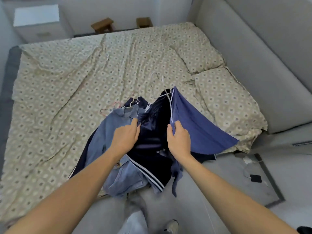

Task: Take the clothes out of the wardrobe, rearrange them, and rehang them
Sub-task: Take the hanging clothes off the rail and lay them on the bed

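A heap of clothes is lying on the near edge of the bed in the lower middle of the frame, spilling over it toward the floor. The right hand (179,141) is pinching the edge of a medium-blue cloth garment (197,125) on a white wire hanger (169,100), lifting it so the fabric is fanning out to the right of centre. The left hand (125,137) is lying flat with fingers nearly straight, pressing on a light-blue denim shirt (104,137) where it is meeting a dark navy garment with white stripes (150,144) between the two hands. A pinkish wire hanger (108,108) is poking out just above the denim collar. The beige patterned bedsheet (76,81) is filling the upper left and centre, with two matching pillows (199,48) at upper right beside a grey padded headboard (244,39).
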`<state>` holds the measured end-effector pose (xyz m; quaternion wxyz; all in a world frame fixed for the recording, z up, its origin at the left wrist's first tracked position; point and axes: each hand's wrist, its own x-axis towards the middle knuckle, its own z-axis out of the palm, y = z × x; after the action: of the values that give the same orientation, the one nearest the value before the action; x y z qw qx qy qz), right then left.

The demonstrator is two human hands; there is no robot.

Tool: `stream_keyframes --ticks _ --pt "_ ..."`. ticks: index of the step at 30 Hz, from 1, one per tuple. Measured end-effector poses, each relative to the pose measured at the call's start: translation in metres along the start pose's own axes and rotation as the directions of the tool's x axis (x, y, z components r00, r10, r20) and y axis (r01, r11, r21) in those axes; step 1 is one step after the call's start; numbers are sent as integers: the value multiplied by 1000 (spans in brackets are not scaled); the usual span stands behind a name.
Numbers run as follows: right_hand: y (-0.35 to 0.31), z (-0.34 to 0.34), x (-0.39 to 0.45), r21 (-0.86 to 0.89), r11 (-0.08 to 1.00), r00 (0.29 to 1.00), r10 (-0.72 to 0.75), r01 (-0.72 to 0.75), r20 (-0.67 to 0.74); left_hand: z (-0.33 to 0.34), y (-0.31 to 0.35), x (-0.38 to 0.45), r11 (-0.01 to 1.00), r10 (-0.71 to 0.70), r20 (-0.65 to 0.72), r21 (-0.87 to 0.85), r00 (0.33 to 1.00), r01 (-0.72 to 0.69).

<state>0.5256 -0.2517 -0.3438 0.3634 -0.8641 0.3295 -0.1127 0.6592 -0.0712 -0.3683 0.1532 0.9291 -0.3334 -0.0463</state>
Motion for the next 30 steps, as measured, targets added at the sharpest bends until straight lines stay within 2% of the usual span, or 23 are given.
stream_keyframes --ticks 12,14,16,18,20,25,30 --pt "-46 237 99 -129 985 978 135 -116 156 69 -205 75 989 -145 73 30 987 143" --pt "-43 265 110 -169 981 959 139 -98 248 81 -222 84 985 -170 98 53 981 165" --pt "-39 282 118 -249 969 920 99 -1 380 86 -230 91 977 -212 111 46 971 209" --pt "-38 287 125 -309 943 901 22 126 433 83 -232 96 975 -222 81 4 972 223" --pt "-41 281 133 -352 910 903 -52 219 427 77 -229 99 980 -198 47 7 979 198" --pt "-59 229 154 -424 837 904 -174 344 390 53 -203 108 988 -131 -10 85 991 131" --pt "-64 160 163 -421 803 885 -265 422 382 17 -145 116 982 -120 -32 141 992 123"
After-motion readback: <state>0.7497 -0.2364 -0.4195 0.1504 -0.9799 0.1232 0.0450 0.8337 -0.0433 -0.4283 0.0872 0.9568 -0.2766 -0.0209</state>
